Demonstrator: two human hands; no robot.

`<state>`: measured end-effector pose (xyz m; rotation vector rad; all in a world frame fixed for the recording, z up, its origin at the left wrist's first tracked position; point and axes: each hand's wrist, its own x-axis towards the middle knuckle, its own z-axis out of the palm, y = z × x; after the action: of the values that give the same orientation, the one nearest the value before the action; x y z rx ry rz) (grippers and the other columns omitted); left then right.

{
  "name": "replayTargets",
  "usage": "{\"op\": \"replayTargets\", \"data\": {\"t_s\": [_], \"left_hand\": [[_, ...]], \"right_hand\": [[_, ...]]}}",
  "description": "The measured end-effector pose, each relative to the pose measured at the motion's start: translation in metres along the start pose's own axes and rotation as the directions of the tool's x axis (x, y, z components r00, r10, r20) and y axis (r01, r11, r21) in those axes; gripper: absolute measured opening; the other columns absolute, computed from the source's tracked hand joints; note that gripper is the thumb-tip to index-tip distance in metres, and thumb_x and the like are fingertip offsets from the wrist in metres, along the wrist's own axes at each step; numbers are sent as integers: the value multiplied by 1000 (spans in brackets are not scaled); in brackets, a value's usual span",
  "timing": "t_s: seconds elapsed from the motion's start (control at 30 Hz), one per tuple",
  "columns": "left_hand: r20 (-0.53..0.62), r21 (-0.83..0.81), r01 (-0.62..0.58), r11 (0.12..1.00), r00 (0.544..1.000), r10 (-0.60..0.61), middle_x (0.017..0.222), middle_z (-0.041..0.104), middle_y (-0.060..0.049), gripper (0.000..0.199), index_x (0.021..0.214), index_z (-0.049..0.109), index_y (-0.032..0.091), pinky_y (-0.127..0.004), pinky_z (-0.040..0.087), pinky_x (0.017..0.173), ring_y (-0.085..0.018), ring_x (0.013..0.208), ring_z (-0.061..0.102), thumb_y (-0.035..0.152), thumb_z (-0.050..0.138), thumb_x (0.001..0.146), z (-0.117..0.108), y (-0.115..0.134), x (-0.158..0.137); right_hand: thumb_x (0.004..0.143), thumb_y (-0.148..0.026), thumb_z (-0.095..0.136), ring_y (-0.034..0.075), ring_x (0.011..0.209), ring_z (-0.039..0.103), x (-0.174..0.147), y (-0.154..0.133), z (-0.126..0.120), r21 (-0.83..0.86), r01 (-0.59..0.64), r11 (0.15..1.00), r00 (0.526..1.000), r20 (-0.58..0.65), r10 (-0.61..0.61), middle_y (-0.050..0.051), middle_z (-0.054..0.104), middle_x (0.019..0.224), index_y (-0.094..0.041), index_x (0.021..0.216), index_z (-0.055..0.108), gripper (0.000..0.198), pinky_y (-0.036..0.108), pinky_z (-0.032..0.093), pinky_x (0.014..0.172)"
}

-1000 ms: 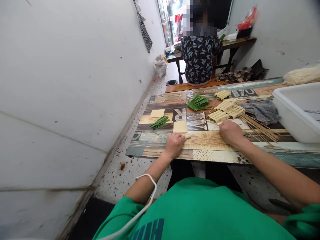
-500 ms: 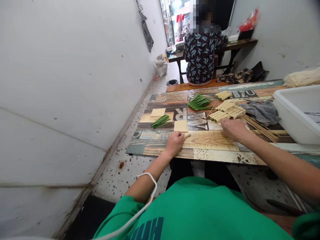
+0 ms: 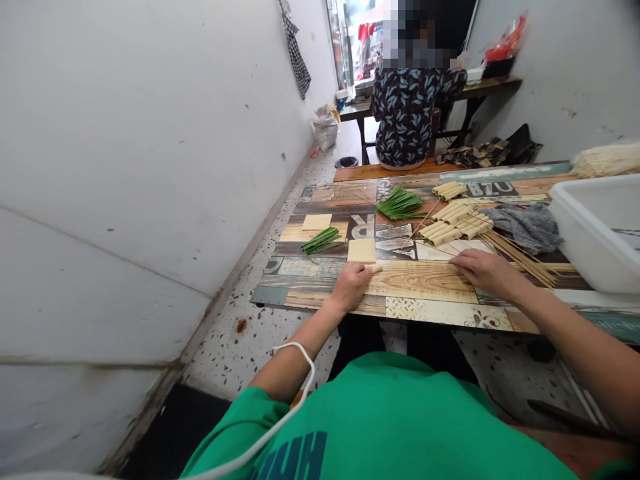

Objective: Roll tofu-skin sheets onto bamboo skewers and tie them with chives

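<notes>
On the patterned table, my left hand [image 3: 352, 287] is closed around a small pale yellow roll [image 3: 376, 269], whose end sticks out past the fingers. Just beyond it lies a flat pale yellow square sheet [image 3: 361, 251], probably tofu skin. My right hand [image 3: 483, 270] hovers low over the table with thumb and fingers pinched; what they hold is too thin to make out. A thin stick lies near its fingertips. Several filled rolls [image 3: 440, 233] sit in rows beyond that hand, beside a bundle of wooden skewers [image 3: 523, 257].
Cut green stalks lie in a small bunch [image 3: 321, 241] and a larger pile [image 3: 399, 203]. Another sheet [image 3: 317, 222] is at left. A grey cloth [image 3: 525, 227] and white tub [image 3: 580, 233] stand right. A person [image 3: 404, 120] sits beyond the table.
My right hand has moved back from the rows of rolls, toward me and slightly right, still pinched. My left hand stays on the small roll.
</notes>
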<state>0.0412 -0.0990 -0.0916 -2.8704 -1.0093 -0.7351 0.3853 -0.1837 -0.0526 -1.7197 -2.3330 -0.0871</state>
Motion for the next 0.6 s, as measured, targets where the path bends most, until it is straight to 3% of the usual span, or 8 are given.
{"op": "replayTargets", "data": {"t_s": [0.23,0.43,0.6], "left_hand": [[-11,-36,25,999,1000,-25,77,59,-6,36,84,67,17,-30,42,73,-18,78,53,30,39,102,-3,11,2],[-47,-16,28,999,998,-28,76,58,-5,36,77,64,17,-30,43,72,-17,77,52,27,39,101,-1,14,2],[-36,-30,27,999,999,-28,76,57,-5,33,77,63,17,-30,43,73,-17,78,52,26,41,100,0,13,2]], "right_hand": [[95,-29,39,21,92,68,-40,-41,14,157,42,987,996,-80,-30,9,73,107,-22,114,69,35,32,53,78],[95,-22,36,14,64,63,-71,-71,26,75,46,996,998,-48,-42,3,68,77,-24,127,62,41,24,42,54],[94,-19,39,13,58,58,-79,-78,27,-24,49,999,994,-94,-51,2,65,74,-24,127,63,41,24,35,50]]}}
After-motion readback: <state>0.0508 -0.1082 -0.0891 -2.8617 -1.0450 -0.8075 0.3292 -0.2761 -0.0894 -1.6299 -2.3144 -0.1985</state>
